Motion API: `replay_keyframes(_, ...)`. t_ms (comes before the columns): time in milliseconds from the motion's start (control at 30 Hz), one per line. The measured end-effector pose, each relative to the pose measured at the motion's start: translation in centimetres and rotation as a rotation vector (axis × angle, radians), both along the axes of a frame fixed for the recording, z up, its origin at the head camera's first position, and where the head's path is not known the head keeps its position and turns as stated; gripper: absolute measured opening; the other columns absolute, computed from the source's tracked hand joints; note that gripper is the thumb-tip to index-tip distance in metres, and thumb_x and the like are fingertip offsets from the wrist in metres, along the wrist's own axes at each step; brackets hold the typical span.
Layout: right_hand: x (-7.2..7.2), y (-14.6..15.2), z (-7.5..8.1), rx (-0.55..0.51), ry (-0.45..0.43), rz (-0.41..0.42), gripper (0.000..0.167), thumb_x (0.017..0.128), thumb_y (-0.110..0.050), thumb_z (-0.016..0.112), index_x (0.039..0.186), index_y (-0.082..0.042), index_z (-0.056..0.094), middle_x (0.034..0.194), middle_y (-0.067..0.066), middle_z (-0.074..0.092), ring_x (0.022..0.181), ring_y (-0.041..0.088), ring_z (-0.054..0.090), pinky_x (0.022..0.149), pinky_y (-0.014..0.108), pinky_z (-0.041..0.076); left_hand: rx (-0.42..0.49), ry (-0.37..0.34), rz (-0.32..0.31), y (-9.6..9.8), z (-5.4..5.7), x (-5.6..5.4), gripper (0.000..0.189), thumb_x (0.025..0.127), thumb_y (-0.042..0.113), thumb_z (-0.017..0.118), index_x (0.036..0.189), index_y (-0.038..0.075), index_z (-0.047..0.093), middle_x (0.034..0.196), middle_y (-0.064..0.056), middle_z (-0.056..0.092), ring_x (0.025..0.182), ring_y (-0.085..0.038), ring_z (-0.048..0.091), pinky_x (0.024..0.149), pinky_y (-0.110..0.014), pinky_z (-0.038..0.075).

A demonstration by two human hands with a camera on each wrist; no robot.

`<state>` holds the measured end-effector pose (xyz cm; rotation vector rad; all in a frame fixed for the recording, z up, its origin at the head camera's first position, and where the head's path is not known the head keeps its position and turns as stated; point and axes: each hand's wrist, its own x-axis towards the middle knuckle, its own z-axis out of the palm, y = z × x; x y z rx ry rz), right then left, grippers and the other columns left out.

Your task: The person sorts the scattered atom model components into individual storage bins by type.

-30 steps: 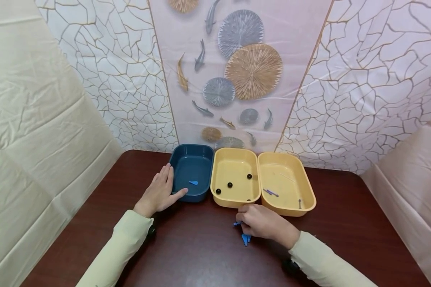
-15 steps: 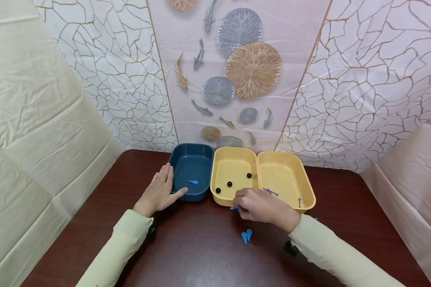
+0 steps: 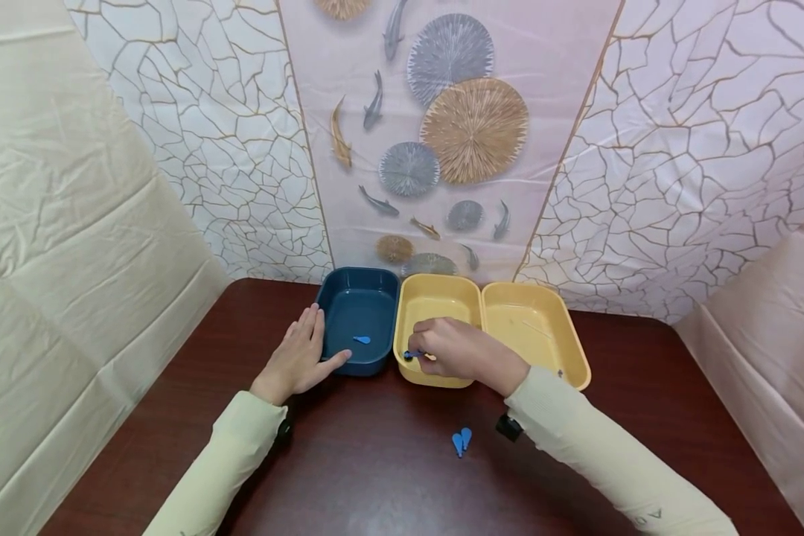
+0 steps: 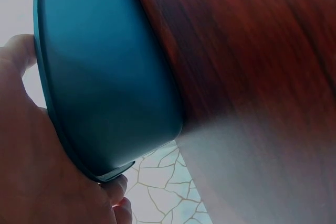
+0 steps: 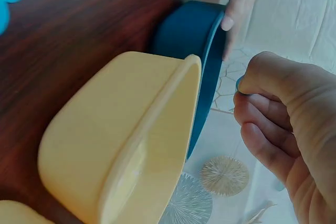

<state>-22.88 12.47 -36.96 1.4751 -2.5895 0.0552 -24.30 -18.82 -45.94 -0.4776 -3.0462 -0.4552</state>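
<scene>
My right hand (image 3: 452,348) is above the middle yellow tray (image 3: 435,381), pinching a small blue piece (image 3: 413,354) between thumb and fingertips. Only a bit of that piece (image 5: 240,85) shows in the right wrist view. A black ball (image 3: 408,356) lies in the tray just below the piece; my hand hides other parts of the inside. My left hand (image 3: 293,361) rests on the dark blue tray (image 3: 358,368), its straight fingers along the left rim and its thumb over the front rim. A blue teardrop-shaped piece (image 3: 362,339) lies inside that tray.
Two blue teardrop-shaped pieces (image 3: 461,442) lie on the dark wooden table (image 3: 375,461) in front of the trays. Another yellow tray (image 3: 519,294) stands at the right, partly hidden by my right arm, with a thin pale stick (image 3: 536,330) in it. A patterned cloth hangs behind.
My right hand has picked up the blue piece from the table and carried it up and leftward over the middle yellow tray. My left hand has stayed where it was.
</scene>
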Motion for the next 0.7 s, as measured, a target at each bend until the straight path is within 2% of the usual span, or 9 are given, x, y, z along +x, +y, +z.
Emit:
replay_keyframes(300, -2.7, -2.4, 0.0, -0.027, -0.038, 0.01, 0.013, 0.09, -0.003, 0.075, 0.08, -0.011, 0.073, 0.078, 0.001, 0.067, 0.067, 0.009, 0.053, 0.061, 0.019, 0.045, -0.005, 0.001, 0.001, -0.1, 0.2, 0.0, 0.105, 0.102, 0.064, 0.052, 0.165, -0.009, 0.012, 0.176, -0.027, 0.009, 0.164, -0.046, 0.012, 0.132, -0.061, 0.017)
replay_keyframes(500, -4.2, -4.0, -0.2, -0.008, -0.08, -0.02, 0.01, 0.091, -0.002, 0.072, 0.084, -0.008, 0.076, 0.081, 0.003, 0.069, 0.065, 0.01, 0.052, 0.061, 0.019, 0.045, -0.003, -0.008, -0.005, 0.2, 0.4, 0.1, 0.105, 0.102, 0.065, 0.051, 0.165, -0.01, 0.011, 0.176, -0.027, 0.008, 0.164, -0.046, 0.011, 0.133, -0.061, 0.016)
replay_keyframes(700, -5.8, -5.7, -1.3, -0.015, -0.157, -0.037, 0.02, 0.092, 0.0, 0.069, 0.075, -0.011, 0.066, 0.073, -0.001, 0.051, 0.065, 0.01, 0.041, 0.06, 0.02, 0.035, -0.01, -0.002, -0.008, 0.1, 0.3, 0.2, 0.105, 0.102, 0.065, 0.051, 0.165, -0.01, 0.012, 0.176, -0.028, 0.009, 0.164, -0.046, 0.013, 0.132, -0.061, 0.017)
